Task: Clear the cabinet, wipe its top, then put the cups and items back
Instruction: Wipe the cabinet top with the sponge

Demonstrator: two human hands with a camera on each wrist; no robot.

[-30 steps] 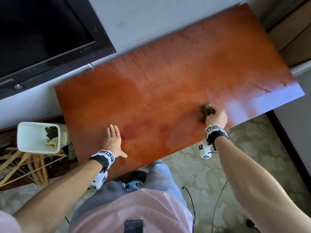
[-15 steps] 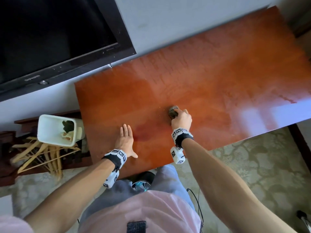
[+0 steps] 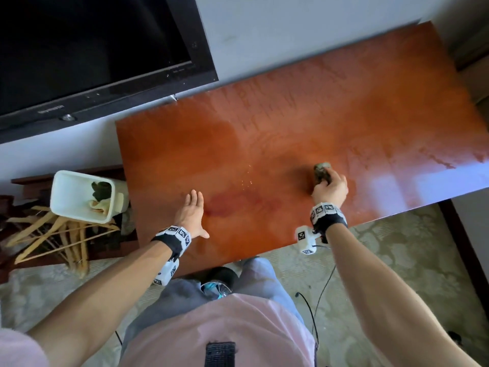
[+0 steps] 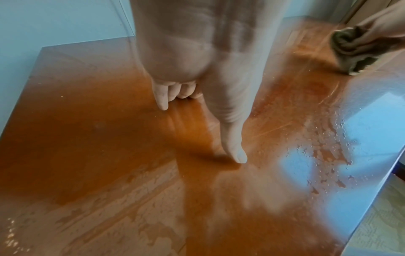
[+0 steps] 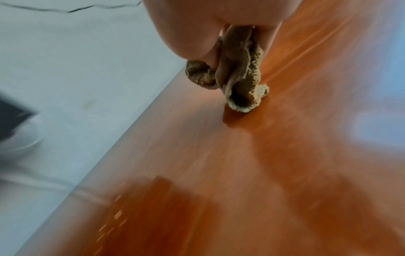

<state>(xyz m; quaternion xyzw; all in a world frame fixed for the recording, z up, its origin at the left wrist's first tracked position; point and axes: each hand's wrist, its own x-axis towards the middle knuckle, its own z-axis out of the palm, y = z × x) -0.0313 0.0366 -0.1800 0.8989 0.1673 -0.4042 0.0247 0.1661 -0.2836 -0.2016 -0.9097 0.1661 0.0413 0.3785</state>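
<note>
Glossy reddish-brown wood makes up the rectangular cabinet top (image 3: 330,115), which stands against a pale wall (image 3: 291,30) with streaks and beads of wetness across it, most plainly in the left wrist view along the near right edge. Both bare forearms reach forward over the near edge, each with a black-and-white patterned wrist band. The left hand (image 3: 191,213) lies palm down and flat on the wood near the front left part of the top, fingers straight and close together, thumb spread out to the side with its tip touching the surface; it holds nothing. The right hand (image 3: 330,188) is well apart from it, further right, knuckles up and fingers curled round a crumpled, grey-brown textured cleaning cloth (image 3: 322,172), pressing the wad onto the cabinet top; in the right wrist view the cloth's (image 5: 238,72) folds hang from the clenched fingers and its lower end meets the wood. A large black flat-screen television (image 3: 87,54) hangs on the wall at upper left. Left of the cabinet stands a white rectangular plastic bin (image 3: 82,197) with scraps inside, and below it lies a heap of pale wooden clothes hangers (image 3: 55,239). Patterned beige carpet (image 3: 397,260) covers the floor.
</note>
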